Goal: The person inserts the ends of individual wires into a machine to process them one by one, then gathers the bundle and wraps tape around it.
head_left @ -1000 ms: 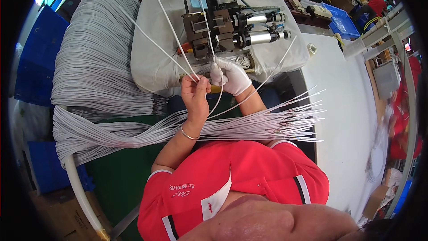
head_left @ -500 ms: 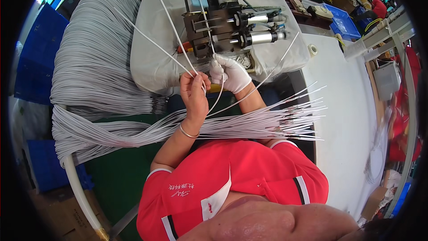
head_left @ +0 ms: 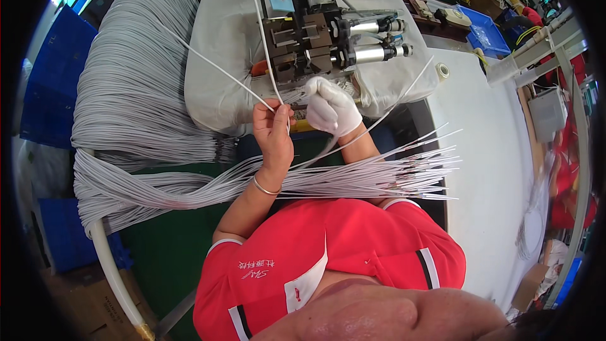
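My bare left hand [head_left: 273, 125] pinches thin light-grey cables between thumb and fingers. One cable [head_left: 261, 25] rises steeply from it past the left side of the machine; another [head_left: 218, 61] slants up to the left. My right hand [head_left: 333, 107], in a white glove, has curled fingers just in front of the dark metal clamping machine [head_left: 297, 44] with its silver cylinders. What those fingers hold is hidden; a blurred cable strand [head_left: 329, 145] curves below them. Across my lap and forearms lies a thick bundle of the same cables [head_left: 360, 178], its ends fanned to the right.
A large mass of grey cables [head_left: 132, 69] hangs over a white pipe rack [head_left: 117, 278] at my left. The machine stands on a covered support [head_left: 218, 82]. To my right are a white tabletop [head_left: 486, 170], a small roll [head_left: 443, 71] and a blue bin [head_left: 485, 30].
My right hand has moved slightly right and away from the machine, and the cable that ran through the machine is out of it. The steep cable in my left hand has swung more upright.
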A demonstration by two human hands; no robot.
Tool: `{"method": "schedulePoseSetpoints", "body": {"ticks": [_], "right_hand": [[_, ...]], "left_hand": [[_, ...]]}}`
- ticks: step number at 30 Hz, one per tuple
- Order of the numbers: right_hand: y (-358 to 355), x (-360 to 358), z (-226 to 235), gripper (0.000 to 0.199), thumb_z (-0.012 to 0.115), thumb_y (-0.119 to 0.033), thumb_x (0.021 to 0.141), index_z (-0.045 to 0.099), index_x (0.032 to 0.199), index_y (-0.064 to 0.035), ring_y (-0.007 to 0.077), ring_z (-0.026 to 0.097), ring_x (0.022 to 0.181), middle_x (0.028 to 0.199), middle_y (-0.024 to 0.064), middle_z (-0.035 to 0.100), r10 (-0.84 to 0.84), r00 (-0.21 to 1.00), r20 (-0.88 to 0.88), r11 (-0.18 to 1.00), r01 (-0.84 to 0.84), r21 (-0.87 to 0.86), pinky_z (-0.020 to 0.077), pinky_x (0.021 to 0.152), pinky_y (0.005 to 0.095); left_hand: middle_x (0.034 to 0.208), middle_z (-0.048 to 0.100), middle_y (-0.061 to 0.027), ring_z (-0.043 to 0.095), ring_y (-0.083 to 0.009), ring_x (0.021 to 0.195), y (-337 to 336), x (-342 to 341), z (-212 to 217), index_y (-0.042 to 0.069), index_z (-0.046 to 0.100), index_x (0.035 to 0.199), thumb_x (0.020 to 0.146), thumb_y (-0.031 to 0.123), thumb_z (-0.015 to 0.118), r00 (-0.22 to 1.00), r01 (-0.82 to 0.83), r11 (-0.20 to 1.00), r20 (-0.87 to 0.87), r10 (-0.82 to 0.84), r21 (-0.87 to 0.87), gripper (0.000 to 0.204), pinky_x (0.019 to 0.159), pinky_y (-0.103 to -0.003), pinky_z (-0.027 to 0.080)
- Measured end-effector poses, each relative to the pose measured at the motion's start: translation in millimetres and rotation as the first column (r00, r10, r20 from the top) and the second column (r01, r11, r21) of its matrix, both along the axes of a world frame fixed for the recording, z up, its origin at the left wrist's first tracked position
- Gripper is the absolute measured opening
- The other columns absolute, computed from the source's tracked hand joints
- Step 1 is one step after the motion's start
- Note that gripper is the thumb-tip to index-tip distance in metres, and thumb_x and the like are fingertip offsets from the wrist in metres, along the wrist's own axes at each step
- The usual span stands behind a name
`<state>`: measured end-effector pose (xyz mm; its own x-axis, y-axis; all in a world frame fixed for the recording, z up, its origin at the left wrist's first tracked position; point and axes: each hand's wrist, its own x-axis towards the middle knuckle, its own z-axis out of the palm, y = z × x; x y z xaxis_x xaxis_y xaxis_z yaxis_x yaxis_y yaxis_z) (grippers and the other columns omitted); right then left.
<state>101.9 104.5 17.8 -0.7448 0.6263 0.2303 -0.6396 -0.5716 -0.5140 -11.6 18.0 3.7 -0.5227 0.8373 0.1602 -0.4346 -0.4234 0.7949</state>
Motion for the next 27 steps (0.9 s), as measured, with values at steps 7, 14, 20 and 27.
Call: {"method": "schedulePoseSetpoints", "body": {"ticks": [7, 14, 20, 27], "right_hand": [[-17, -25, 11, 0.018, 0.061, -0.018, 0.085, 0.063, 0.076, -0.0026, 0.0041, 0.045, 0.050, 0.061, -0.0010, 0.058, -0.683, 0.612, 0.398, 0.695, 0.376, 0.613, 0.0331, 0.047, 0.0178], [-6, -15, 0, 0.023, 0.054, -0.024, 0.090, 0.055, 0.075, -0.0074, 0.0090, 0.043, 0.048, 0.060, -0.0003, 0.051, -0.168, 0.897, 0.408, 0.980, 0.198, -0.032, 0.0325, 0.047, 0.0213], [6, -10, -13, 0.022, 0.050, -0.024, 0.091, 0.052, 0.076, -0.0085, 0.0112, 0.043, 0.051, 0.060, -0.0005, 0.049, 0.069, 0.977, 0.201, 0.981, -0.030, -0.192, 0.0345, 0.049, 0.0245], [11, -13, -9, 0.022, 0.048, -0.024, 0.092, 0.052, 0.076, -0.0088, 0.0110, 0.042, 0.050, 0.060, -0.0007, 0.048, 0.122, 0.980, 0.156, 0.975, -0.089, -0.202, 0.0334, 0.048, 0.0243]], "left_hand": [[0.081, 0.054, -0.0021, 0.051, -0.0091, 0.067, -2, 6, -26, 0.007, 0.048, 0.094, 0.085, -0.002, 0.055, 0.985, 0.029, 0.998, -0.169, -0.039, -0.061, 0.015, 0.060, -0.020, 0.041], [0.082, 0.053, -0.0016, 0.048, -0.0081, 0.075, -3, -1, -2, 0.003, 0.052, 0.101, 0.094, 0.013, 0.045, 0.998, 0.011, 1.000, -0.065, -0.011, 0.000, 0.013, 0.068, -0.023, 0.041], [0.082, 0.052, -0.0012, 0.049, -0.0088, 0.075, -3, -1, 3, 0.002, 0.053, 0.112, 0.092, 0.008, 0.047, 0.986, 0.025, 0.998, -0.164, -0.016, 0.051, 0.021, 0.067, -0.023, 0.041], [0.082, 0.052, -0.0015, 0.049, -0.0085, 0.074, -1, -2, 3, 0.002, 0.052, 0.112, 0.091, 0.006, 0.049, 0.988, 0.028, 0.994, -0.152, -0.011, 0.110, 0.022, 0.067, -0.022, 0.042]]}}
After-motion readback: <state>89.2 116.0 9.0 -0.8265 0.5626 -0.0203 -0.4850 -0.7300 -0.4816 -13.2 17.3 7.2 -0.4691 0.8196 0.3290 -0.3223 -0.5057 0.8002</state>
